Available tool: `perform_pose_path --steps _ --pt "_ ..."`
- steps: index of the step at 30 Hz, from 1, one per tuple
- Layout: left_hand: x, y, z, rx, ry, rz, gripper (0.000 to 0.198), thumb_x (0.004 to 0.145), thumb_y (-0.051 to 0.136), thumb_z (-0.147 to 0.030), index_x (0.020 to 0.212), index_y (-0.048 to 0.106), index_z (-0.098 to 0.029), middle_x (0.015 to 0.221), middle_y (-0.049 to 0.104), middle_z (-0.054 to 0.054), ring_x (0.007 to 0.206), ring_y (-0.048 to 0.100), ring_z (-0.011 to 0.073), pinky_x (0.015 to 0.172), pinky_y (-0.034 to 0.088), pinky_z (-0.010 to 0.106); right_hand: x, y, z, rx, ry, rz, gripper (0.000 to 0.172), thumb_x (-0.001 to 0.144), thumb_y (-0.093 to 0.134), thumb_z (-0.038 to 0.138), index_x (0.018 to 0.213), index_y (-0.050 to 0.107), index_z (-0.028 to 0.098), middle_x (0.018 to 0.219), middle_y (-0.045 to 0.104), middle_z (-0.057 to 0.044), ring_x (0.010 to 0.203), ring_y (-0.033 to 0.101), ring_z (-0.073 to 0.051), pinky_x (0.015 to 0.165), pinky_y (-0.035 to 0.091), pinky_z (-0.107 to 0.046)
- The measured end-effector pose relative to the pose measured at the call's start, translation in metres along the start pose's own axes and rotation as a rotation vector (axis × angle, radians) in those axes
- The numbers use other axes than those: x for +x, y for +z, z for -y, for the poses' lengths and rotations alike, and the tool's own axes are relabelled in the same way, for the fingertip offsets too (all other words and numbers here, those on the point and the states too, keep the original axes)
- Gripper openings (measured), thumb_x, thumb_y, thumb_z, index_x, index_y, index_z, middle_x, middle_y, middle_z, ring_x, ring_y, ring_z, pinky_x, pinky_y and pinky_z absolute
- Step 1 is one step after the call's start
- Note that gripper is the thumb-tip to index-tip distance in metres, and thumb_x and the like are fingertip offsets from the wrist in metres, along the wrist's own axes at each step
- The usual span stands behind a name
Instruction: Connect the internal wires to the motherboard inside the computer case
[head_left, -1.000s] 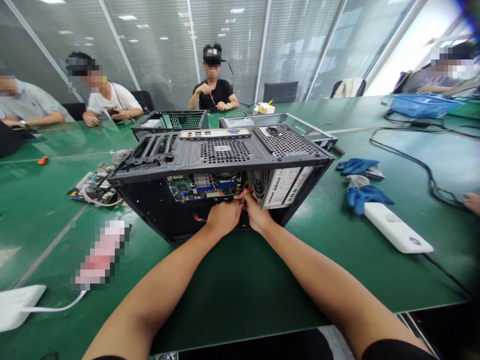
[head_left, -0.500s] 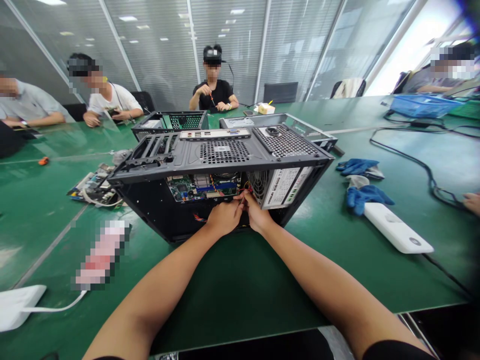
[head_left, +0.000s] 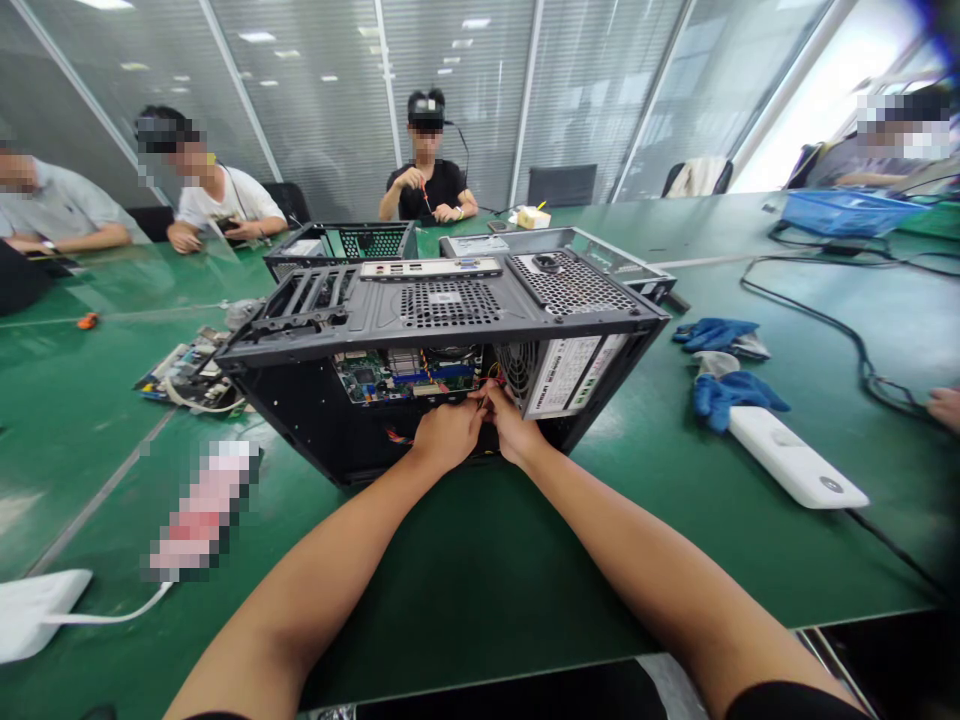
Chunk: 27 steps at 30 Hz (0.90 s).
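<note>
Our left hand and right hand meet inside the case, near the PSU; tbh we can't tell what either grip's got.

Our left hand and right hand meet inside a computer case, circuit boards at nine o'clock, blue gloves at three.

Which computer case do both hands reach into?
The front case, holding the power supply: left hand and right hand meet in its open side. Neither hand touches the cases behind.
</note>
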<state>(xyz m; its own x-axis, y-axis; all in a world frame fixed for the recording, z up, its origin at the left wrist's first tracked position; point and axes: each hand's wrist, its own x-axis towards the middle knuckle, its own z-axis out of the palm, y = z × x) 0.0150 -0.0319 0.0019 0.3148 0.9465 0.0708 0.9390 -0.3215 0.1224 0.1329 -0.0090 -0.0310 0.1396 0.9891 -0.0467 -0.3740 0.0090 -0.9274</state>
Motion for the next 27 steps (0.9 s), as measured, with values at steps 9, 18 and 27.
perform_pose_path --steps 9,18,27 --pt "-0.0006 -0.0023 -0.0014 0.008 -0.014 0.023 0.041 0.101 0.031 -0.040 0.120 0.060 -0.020 0.099 0.072 0.013 0.088 0.072 0.0285 0.080 0.056 0.042 -0.0003 0.0016 -0.0014 -0.031 -0.008 -0.039 0.047 0.066 0.069 0.067 0.072 0.058 0.022 0.081 0.069 -0.003 0.075 0.059 -0.019 0.063 0.040 -0.032" --pt "-0.0003 0.0028 0.0030 -0.046 0.053 -0.012 0.041 0.102 0.027 -0.036 0.122 0.058 -0.018 0.099 0.073 0.012 0.088 0.072 0.0272 0.079 0.056 0.039 0.0010 -0.0007 -0.0041 -0.027 -0.042 -0.020 0.044 0.070 0.068 0.065 0.074 0.057 0.022 0.083 0.067 -0.004 0.077 0.058 -0.020 0.064 0.043 -0.033" --pt "0.0005 0.0031 0.0050 -0.128 0.089 -0.029 0.044 0.102 0.025 -0.035 0.116 0.063 -0.017 0.103 0.074 0.013 0.091 0.072 0.0268 0.082 0.056 0.039 -0.0020 0.0010 -0.0003 -0.009 -0.039 -0.011 0.044 0.068 0.070 0.065 0.072 0.058 0.023 0.080 0.066 -0.003 0.078 0.058 -0.020 0.065 0.045 -0.034"
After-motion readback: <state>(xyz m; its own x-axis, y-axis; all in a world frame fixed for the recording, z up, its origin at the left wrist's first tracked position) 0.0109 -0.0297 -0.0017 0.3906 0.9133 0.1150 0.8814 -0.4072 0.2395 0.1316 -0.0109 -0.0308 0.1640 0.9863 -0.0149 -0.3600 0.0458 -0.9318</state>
